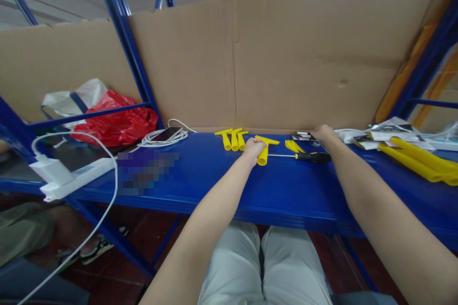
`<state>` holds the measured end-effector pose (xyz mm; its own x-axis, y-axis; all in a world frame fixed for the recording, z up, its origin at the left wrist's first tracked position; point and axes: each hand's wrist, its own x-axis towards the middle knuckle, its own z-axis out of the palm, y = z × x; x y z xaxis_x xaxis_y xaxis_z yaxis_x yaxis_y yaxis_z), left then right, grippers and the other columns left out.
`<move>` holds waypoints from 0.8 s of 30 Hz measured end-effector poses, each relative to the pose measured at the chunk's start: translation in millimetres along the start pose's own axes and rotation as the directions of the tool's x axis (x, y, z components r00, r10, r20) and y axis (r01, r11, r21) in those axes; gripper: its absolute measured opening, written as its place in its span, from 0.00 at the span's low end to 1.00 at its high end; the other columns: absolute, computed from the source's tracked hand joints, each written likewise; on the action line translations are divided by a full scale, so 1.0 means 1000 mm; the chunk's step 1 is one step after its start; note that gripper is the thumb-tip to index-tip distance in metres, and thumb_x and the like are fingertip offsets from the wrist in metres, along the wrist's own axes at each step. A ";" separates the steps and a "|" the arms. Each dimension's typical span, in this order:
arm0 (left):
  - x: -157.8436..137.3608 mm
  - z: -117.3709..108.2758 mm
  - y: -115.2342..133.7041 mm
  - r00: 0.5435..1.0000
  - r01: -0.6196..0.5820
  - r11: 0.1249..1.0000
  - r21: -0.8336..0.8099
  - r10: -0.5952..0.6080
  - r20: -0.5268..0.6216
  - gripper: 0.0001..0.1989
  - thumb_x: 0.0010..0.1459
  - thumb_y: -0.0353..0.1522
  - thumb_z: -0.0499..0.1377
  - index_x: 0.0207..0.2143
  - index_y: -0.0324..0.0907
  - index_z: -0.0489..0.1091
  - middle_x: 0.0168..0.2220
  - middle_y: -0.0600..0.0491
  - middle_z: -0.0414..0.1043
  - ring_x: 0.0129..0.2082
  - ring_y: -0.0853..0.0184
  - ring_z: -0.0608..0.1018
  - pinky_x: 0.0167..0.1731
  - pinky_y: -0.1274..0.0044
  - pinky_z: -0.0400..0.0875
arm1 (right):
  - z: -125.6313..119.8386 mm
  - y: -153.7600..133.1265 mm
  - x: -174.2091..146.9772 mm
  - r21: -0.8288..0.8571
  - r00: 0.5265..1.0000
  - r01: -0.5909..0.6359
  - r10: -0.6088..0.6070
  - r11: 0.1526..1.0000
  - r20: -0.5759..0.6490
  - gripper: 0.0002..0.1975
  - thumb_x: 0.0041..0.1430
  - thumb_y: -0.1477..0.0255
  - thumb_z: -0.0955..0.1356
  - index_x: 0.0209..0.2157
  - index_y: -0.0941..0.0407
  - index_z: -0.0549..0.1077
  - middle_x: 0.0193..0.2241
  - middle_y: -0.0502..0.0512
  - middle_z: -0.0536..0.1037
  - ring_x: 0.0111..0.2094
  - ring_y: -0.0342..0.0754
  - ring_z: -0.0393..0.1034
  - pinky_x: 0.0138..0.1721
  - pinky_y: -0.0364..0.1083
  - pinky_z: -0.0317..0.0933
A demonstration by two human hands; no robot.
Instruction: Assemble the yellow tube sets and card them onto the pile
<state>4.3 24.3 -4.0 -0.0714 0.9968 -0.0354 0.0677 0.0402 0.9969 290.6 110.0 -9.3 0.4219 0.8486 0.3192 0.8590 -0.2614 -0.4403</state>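
My left hand (253, 149) is closed on a yellow T-shaped plastic piece (263, 156), whose hollow round end faces me. Three similar yellow T-shaped pieces (234, 140) lie in a row just beyond and left of it. To the right lies a screwdriver (312, 157) with a black and yellow handle, its shaft pointing left toward the held piece. My right hand (324, 134) is bent down by small metal parts (315, 143) near the cardboard; its fingertips are hidden. Small flat yellow pieces (294, 146) lie between the two hands.
On the right are long yellow tubular pieces (418, 159) and white boxes (391, 132). A white power strip (78, 178) with a looping cable sits left, near a coiled white cable (164, 138) and a red bag (116, 116). Cardboard (286, 57) walls the back; another person's leg shows lower left.
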 end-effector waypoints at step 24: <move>0.001 0.000 0.002 1.000 0.003 1.000 -0.031 -0.003 0.006 0.12 0.48 0.19 0.60 0.36 0.39 0.68 0.30 0.51 0.72 0.31 0.67 0.77 0.31 0.78 0.71 | -0.036 -0.008 -0.045 0.514 0.922 -0.189 0.331 0.837 -0.201 0.18 0.53 0.66 0.67 0.43 0.62 0.73 0.41 0.66 0.75 0.44 0.57 0.69 0.40 0.48 0.64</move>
<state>4.1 25.4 -2.3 -0.0652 0.9971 -0.0387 0.0365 0.0412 0.9985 275.3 57.3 9.8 0.7319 0.6032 0.3170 0.4902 -0.1429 -0.8598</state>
